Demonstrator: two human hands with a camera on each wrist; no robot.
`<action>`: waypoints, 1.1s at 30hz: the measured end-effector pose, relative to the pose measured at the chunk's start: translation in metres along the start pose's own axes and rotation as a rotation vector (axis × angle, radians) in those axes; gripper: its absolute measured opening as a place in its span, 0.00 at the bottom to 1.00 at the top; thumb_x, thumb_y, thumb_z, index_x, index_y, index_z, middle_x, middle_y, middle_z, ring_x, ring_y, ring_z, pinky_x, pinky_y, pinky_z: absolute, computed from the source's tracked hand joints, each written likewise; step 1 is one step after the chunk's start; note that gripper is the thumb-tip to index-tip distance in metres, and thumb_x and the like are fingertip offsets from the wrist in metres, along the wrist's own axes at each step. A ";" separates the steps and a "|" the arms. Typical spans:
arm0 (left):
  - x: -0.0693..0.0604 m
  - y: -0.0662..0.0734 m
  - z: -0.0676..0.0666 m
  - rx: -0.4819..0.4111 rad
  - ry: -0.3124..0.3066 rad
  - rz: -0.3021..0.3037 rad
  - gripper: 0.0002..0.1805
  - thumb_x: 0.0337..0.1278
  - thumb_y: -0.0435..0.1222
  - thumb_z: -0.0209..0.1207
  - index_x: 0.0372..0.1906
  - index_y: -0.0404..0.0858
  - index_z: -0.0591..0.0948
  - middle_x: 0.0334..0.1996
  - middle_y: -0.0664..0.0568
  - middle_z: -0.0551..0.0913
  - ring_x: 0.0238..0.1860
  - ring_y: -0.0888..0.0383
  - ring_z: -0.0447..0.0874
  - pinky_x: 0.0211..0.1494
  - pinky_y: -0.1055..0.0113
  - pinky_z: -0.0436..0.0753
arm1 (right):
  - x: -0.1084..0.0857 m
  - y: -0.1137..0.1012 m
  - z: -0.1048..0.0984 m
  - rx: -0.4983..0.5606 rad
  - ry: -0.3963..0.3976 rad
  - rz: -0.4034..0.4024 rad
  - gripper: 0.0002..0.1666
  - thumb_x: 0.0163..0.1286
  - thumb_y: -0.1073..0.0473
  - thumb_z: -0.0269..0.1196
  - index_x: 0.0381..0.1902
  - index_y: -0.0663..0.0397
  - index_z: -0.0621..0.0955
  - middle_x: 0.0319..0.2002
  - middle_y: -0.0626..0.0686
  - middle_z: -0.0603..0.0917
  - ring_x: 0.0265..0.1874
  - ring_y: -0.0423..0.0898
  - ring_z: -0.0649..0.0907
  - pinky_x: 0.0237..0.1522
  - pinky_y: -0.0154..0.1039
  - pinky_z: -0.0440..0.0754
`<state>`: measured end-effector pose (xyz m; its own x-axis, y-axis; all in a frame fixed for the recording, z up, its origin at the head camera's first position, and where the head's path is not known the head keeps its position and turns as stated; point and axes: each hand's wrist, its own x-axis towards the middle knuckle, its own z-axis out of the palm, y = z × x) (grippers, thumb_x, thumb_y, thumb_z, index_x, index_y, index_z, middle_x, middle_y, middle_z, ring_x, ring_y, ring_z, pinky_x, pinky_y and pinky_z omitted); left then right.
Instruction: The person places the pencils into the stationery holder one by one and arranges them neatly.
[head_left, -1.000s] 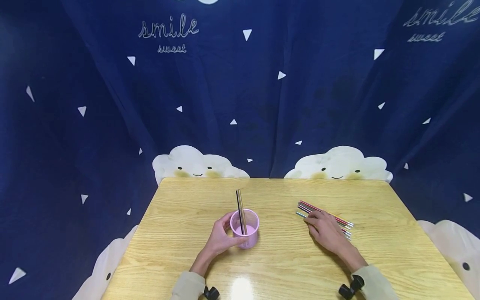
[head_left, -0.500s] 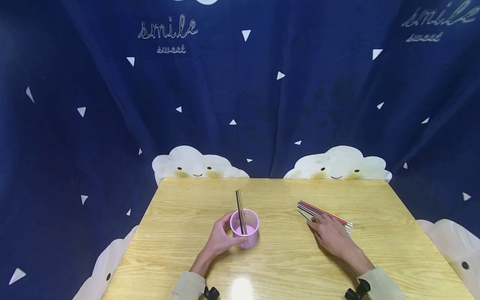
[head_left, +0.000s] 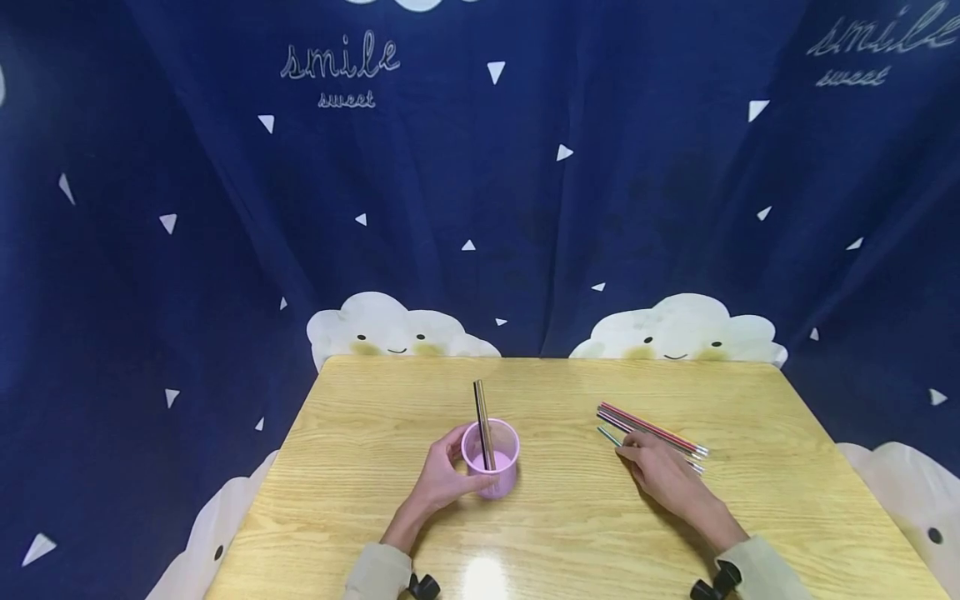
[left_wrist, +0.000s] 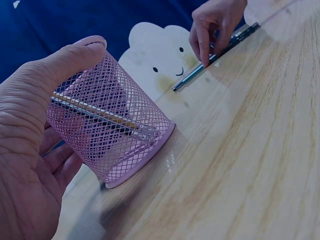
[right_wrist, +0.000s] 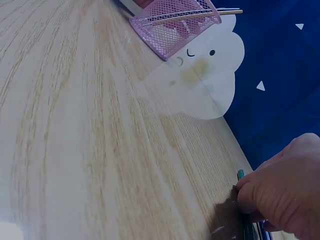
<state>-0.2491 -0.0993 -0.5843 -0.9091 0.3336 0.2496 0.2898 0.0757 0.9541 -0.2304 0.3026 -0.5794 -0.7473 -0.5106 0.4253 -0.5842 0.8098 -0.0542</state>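
Observation:
A pink mesh cup (head_left: 501, 483) stands upright on the table, two pencils (head_left: 483, 421), one black and one gold, leaning inside it. My left hand (head_left: 442, 477) grips the cup's side, thumb across its front; the left wrist view shows the mesh cup (left_wrist: 115, 115) close up. On the right, my right hand (head_left: 663, 473) pinches a teal pencil (head_left: 608, 434) that lies at the near side of several pencils (head_left: 648, 426), red ones among them. The right wrist view shows the right hand (right_wrist: 290, 192) over the green-teal pencil (right_wrist: 241, 174), fingertips partly hidden.
A wooden table (head_left: 555, 533) spans the lower view. Behind it hangs a dark blue curtain (head_left: 420, 167) with white triangles, lettering and smiling clouds (head_left: 678, 325). Black wrist devices (head_left: 425, 587) sit at both sleeves.
My right hand has shifted slightly right and toward me, and the teal pencil's angle has changed, its tip now further right. The left hand and the cup have stayed in place.

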 end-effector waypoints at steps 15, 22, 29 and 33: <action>-0.001 0.002 0.001 -0.004 0.002 0.006 0.45 0.38 0.33 0.82 0.69 0.39 0.78 0.58 0.43 0.86 0.59 0.43 0.83 0.67 0.48 0.80 | 0.004 -0.003 -0.002 0.044 -0.037 0.039 0.17 0.51 0.78 0.70 0.37 0.59 0.89 0.37 0.55 0.82 0.32 0.46 0.82 0.29 0.36 0.82; -0.001 0.001 0.000 -0.001 -0.001 0.008 0.45 0.38 0.34 0.82 0.69 0.39 0.78 0.58 0.43 0.86 0.59 0.44 0.83 0.67 0.48 0.80 | 0.008 -0.002 -0.005 0.038 -0.043 0.037 0.16 0.51 0.77 0.70 0.38 0.59 0.90 0.34 0.51 0.83 0.32 0.46 0.81 0.31 0.39 0.81; -0.001 0.001 0.001 0.008 -0.006 0.009 0.45 0.38 0.34 0.82 0.69 0.41 0.78 0.58 0.45 0.86 0.58 0.44 0.83 0.67 0.45 0.80 | 0.006 -0.003 -0.010 0.047 -0.131 0.101 0.19 0.54 0.75 0.71 0.45 0.59 0.91 0.40 0.52 0.86 0.36 0.46 0.84 0.36 0.42 0.85; 0.000 0.001 0.001 0.005 -0.007 0.011 0.45 0.38 0.33 0.82 0.69 0.40 0.78 0.59 0.44 0.85 0.59 0.43 0.83 0.67 0.44 0.79 | 0.008 -0.002 -0.015 0.075 -0.194 0.129 0.24 0.52 0.74 0.70 0.50 0.59 0.90 0.45 0.53 0.86 0.32 0.41 0.81 0.31 0.36 0.81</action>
<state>-0.2484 -0.0987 -0.5837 -0.9038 0.3406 0.2590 0.3013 0.0767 0.9504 -0.2303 0.3014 -0.5625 -0.8599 -0.4559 0.2296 -0.4963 0.8519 -0.1670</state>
